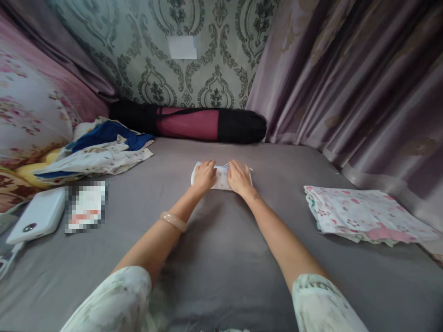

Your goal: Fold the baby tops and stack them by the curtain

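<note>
A small folded white cloth (222, 179) with a faint print lies in the middle of the grey bed sheet (221, 258). My left hand (205, 175) presses on its left part, the fingers bent over the far edge. On the right part rests my right hand (238, 176), also curled over the far side. Thin whitish cord or edging shows by the right fingers. The fingertips of both hands are partly hidden behind the cloth. Between the hands a strip of the print stays visible.
To the right lies a folded pink-and-white printed cloth stack (360, 214). On the left are a white power bank (39, 216) with a cable, a blurred-out packet (86, 206) and crumpled blue-and-white clothing (104, 143). A black-and-maroon long bag (194, 123) lies against the wall.
</note>
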Tool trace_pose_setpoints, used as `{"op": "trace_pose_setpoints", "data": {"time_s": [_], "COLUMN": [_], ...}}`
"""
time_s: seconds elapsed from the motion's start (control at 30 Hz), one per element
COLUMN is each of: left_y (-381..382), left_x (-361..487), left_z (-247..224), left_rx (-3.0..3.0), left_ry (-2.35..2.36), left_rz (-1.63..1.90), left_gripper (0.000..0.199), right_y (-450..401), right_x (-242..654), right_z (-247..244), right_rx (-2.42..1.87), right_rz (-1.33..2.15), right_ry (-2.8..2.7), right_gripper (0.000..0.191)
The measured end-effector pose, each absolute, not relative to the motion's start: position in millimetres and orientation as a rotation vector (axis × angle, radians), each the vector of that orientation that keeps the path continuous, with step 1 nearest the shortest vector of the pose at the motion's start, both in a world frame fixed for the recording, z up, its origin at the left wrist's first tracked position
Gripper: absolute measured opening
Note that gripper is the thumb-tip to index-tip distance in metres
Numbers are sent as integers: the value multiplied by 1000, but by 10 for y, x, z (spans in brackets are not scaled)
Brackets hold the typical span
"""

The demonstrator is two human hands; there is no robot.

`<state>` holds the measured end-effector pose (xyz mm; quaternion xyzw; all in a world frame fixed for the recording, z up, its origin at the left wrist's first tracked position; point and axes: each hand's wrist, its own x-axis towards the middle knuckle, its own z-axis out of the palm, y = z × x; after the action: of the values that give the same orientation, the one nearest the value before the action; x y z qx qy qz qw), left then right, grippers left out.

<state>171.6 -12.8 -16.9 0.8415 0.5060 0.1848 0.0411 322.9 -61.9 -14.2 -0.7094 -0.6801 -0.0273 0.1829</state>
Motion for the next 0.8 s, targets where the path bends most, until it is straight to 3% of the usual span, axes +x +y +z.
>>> {"op": "trace_pose_setpoints", "data": {"time_s": [0.3, 0.8], "left_y": [-163, -124], "left_x": [1766, 1691], "left_z": [-338, -445], "left_rx": [2601, 2583], "left_ry": [1484, 1675], "left_rz": [344, 270], "left_gripper": [47, 64], "right_y": [-605, -598], "right_x": [3044, 3100], "right_z": [-307, -450], "right_rx": [-1957, -2067], "right_rz": [125, 57], "right_ry": [-2162, -1989], "right_gripper": [55, 54]}}
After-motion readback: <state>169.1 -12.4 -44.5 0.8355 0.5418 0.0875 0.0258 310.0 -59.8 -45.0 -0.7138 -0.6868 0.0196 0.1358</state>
